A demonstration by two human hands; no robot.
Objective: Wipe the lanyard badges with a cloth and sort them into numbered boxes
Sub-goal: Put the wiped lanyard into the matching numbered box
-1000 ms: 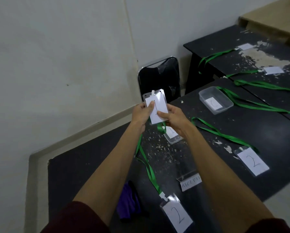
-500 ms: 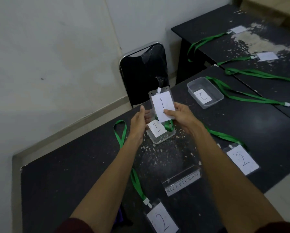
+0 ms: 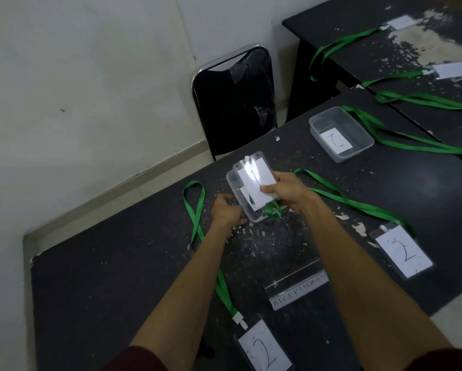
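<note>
"What has the right hand (image 3: 286, 194) got?"

"The badge marked 1 (image 3: 254, 178). The thumb lies on its face and the other fingers are behind it, pinching the near right edge. From that pinch the badge leans up and away, over the clear box (image 3: 231, 180)."

"In the box, or above it?"

"The lower end dips inside and the top stands past the far rim. I can't tell whether it touches the bottom. Its green strap (image 3: 272, 210) is bunched just under those fingers, at the box's near end."

"And the left hand (image 3: 226, 212)?"

"Its fingers are curled in against the box's near left corner. Whether they grip the box or only touch it, I can't tell."

"What else is about?"

"Well beyond the right fingertips sits a second box (image 3: 315, 121) with a slip marked 2 in it. Back past the right wrist lies a badge with a 2 (image 3: 404, 253). Between the forearms stands a clear name stand (image 3: 299, 287). Just left of the left knuckles is a green loop (image 3: 195, 207), which runs under that forearm to another 2 badge (image 3: 264, 349). All of it is on the black table (image 3: 104, 263)."
</note>
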